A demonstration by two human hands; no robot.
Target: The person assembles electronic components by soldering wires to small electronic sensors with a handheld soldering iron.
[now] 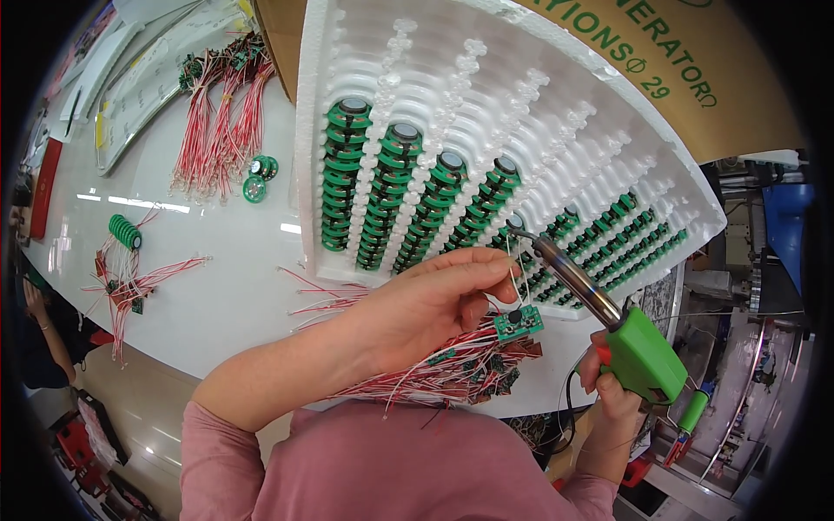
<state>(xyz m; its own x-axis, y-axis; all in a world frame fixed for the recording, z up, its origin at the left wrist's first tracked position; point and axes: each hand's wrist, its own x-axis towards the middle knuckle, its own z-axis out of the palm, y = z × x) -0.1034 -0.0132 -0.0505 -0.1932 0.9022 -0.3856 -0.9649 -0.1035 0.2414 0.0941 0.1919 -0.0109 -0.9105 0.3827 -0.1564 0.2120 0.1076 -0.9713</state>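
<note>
My left hand (434, 300) is closed in a pinch on thin pale wires. From them a small green circuit board (519, 323) hangs just below my fingertips. My right hand (612, 382) grips a green soldering gun (647, 354) by its handle. The gun's metal barrel (578, 282) slants up and left, its tip close to the wire ends and a speaker in the tray; whether they touch I cannot tell. Rows of small round green-rimmed speakers (344, 178) stand on edge in a white foam tray (307, 148). Below my left hand lies a heap of boards with red and white wires (417, 373).
More wired boards in bundles (221, 130) lie at the far left, beside a few loose speakers (254, 188). A short speaker stack (125, 231) and wires sit nearer. A cardboard box (608, 43) stands behind the tray. Another person's arm (50, 334) shows at the left edge.
</note>
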